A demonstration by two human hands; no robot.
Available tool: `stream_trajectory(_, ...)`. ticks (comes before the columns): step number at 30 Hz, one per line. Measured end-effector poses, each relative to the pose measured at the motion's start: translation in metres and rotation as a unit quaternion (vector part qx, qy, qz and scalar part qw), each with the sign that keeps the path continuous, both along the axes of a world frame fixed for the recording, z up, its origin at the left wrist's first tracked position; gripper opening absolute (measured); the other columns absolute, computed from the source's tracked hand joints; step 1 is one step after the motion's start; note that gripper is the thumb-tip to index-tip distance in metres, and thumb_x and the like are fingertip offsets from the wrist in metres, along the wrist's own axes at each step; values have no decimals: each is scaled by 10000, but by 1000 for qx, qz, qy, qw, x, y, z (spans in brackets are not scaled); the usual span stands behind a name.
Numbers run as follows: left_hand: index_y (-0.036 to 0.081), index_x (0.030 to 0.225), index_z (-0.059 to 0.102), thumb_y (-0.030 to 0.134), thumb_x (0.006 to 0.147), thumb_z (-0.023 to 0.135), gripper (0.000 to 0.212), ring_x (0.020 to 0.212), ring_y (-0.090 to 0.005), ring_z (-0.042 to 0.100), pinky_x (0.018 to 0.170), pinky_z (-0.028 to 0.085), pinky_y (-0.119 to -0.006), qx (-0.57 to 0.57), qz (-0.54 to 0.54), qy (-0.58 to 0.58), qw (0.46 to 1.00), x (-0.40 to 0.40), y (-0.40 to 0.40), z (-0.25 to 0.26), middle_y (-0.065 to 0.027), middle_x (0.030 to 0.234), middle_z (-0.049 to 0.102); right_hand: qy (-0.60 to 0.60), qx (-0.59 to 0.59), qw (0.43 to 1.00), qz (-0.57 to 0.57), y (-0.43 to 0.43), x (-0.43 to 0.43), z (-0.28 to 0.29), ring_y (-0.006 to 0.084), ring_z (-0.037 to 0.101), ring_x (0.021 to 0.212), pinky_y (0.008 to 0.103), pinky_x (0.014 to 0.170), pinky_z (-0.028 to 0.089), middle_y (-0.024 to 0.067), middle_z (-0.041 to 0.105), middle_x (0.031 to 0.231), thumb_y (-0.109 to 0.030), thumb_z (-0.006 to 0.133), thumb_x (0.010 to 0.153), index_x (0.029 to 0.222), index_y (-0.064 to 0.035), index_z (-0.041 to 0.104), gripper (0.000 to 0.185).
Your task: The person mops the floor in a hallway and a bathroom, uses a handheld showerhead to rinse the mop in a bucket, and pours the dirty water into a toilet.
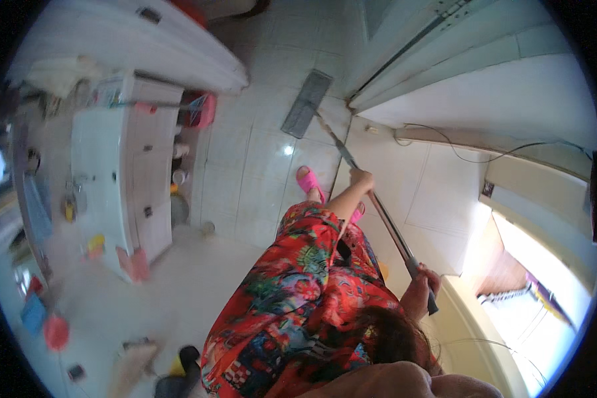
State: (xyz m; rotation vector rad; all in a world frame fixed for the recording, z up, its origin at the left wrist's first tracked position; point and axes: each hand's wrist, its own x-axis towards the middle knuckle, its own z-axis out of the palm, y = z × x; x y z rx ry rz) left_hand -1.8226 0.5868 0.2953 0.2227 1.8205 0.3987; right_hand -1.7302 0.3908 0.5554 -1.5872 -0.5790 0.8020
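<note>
A flat mop lies with its grey rectangular head (306,104) on the tiled floor, ahead of my feet. Its metal handle (389,219) slants back towards my right side. My left hand (361,180) is wrapped around the lower part of the handle, just above a grey joint piece. Higher up, my right hand (422,286) grips the dark handle end (432,304). A pink slipper (309,181) shows on one foot, and the other pink slipper (358,213) is partly hidden behind my left forearm.
On the left stands a white vanity cabinet (151,164) with a pink basin (208,110) at its base. To the right are a door frame (403,59), a loose cable (477,160) and a cream tub-like edge (457,298). Pale floor tiles (229,184) run between.
</note>
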Motion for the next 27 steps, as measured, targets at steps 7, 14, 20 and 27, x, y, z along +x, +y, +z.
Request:
stream_trajectory(7, 7, 1057, 329, 171, 737, 585, 441, 748, -282, 599, 505, 497, -353, -52, 18, -32, 998, 95, -87, -12, -156, 886, 573, -88, 86, 975, 186, -86, 112, -3, 244, 498, 949, 408, 912, 350, 141, 563, 927, -73, 501, 829, 918, -19, 507, 105)
stream_trajectory(14, -13, 1029, 289, 167, 815, 469, 333, 491, -225, 581, 330, 446, -349, 24, 220, -193, 956, 117, -113, 8, -151, 766, 554, -169, 61, 941, 286, -74, 149, 25, 232, 524, 856, 454, 906, 366, 112, 553, 814, -98, 528, 783, 819, -31, 504, 80)
stream_trajectory(20, -9, 1032, 291, 150, 830, 440, 298, 503, -220, 562, 365, 450, -343, 43, 341, -218, 914, 87, -133, 44, -148, 757, 535, -148, 128, 859, 474, -45, 160, 67, 225, 534, 838, 461, 920, 357, 118, 553, 791, -150, 498, 820, 845, -21, 509, 132)
stream_trajectory(27, 26, 860, 435, 109, 822, 444, 92, 557, -229, 501, 449, 430, -358, 115, 572, -306, 752, -16, -218, 5, -122, 747, 489, -106, 57, 806, 579, -21, 57, 73, 213, 556, 720, 427, 818, 424, 109, 571, 724, -85, 554, 759, 766, -21, 541, 65)
